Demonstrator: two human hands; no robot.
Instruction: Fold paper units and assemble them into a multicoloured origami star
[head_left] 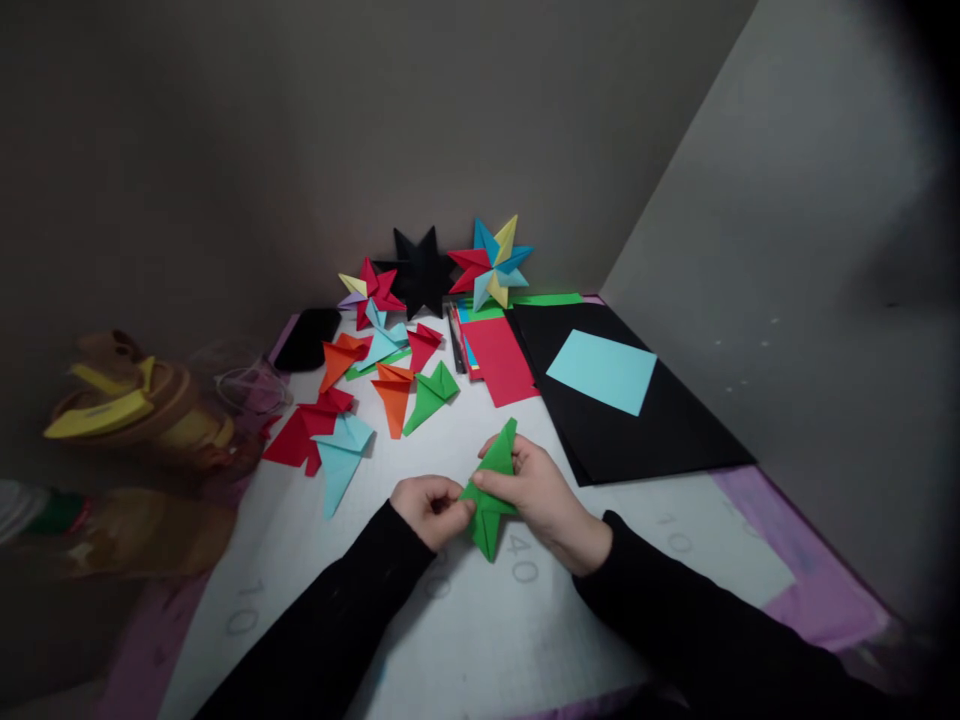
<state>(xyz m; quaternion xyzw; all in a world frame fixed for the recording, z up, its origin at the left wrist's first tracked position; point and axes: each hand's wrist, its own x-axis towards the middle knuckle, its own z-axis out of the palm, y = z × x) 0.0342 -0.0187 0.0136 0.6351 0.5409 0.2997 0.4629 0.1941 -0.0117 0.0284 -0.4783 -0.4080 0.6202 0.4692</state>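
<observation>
A folded green paper piece (pixel 491 530) with pointed ends is held up over the white table sheet, between both hands. My left hand (pixel 431 508) pinches its left edge between thumb and fingers. On the other side, my right hand (pixel 536 490) grips the piece with the thumb across its front and the fingers behind. Beyond the hands lie several folded paper pieces: a green one (pixel 433 393), an orange one (pixel 394 397), a light blue one (pixel 345 448) and red ones (pixel 296 438). The hidden fingertips of my right hand are behind the paper.
Black sheets (pixel 630 440) with a light blue square (pixel 604 370) lie at the right. Red paper (pixel 501 360) is beside them. A black star (pixel 421 272) and a multicoloured star (pixel 493 262) lean on the wall. A black phone (pixel 309 338) and a brown pot (pixel 169 405) are at left.
</observation>
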